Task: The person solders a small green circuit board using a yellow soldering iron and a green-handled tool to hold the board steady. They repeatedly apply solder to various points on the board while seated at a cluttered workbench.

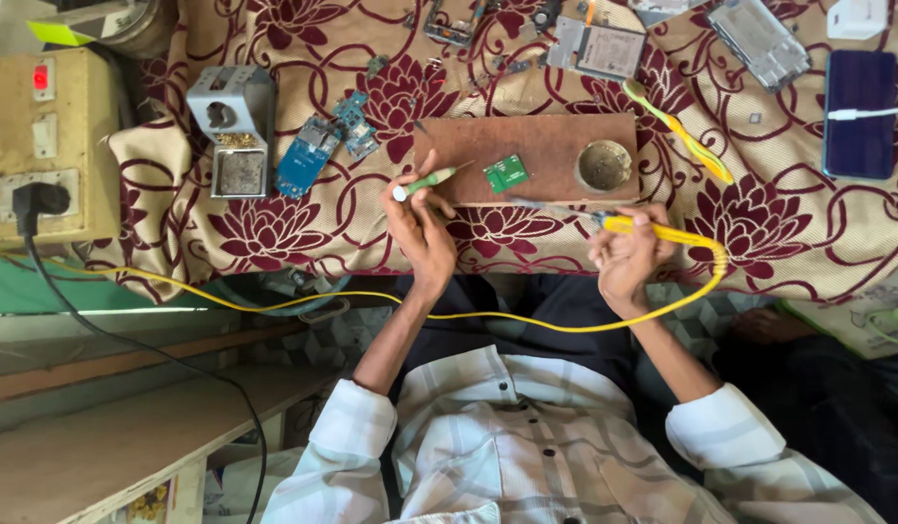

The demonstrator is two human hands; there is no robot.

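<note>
Left hand point(420, 228) is gripping one green screwdriver point(431, 180), right hand point(628, 257) is clutching one yellow soldering iron point(653, 231), both flanking one green circuit board point(506, 174) sitting on the wooden block point(555, 146).

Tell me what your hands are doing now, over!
Left hand shut on green screwdriver. Right hand shut on yellow soldering iron, tip toward small green circuit board on wooden block. Yellow cord loops across lap; nothing blocking.
</note>
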